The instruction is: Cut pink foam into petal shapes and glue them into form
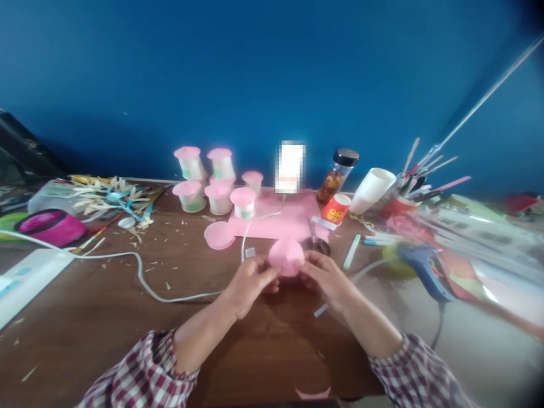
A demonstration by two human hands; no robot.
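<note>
Between my two hands is a round pink paper disc [285, 256] with a crease or overlap in it. My left hand [254, 280] pinches its left edge, and my right hand [325, 276] grips its right edge. Whether a cup sits under the disc I cannot make out. Just beyond, flat pink discs [219, 235] lie stacked on the table. Behind them stand several white paper cups [243, 203] topped with pink discs, some piled on others. Dark-handled scissors [318, 245] rest behind my right hand, partly on a pink sheet [289, 221].
A glue gun [425, 272] lies at right, near a green-capped marker [352, 252]. A bottle [339, 175], a red cup [335, 208] and stacked white cups [373, 190] stand at the back. A white cable [144, 283] crosses the left side. A bright, blurred-out device [290, 167] stands by the wall.
</note>
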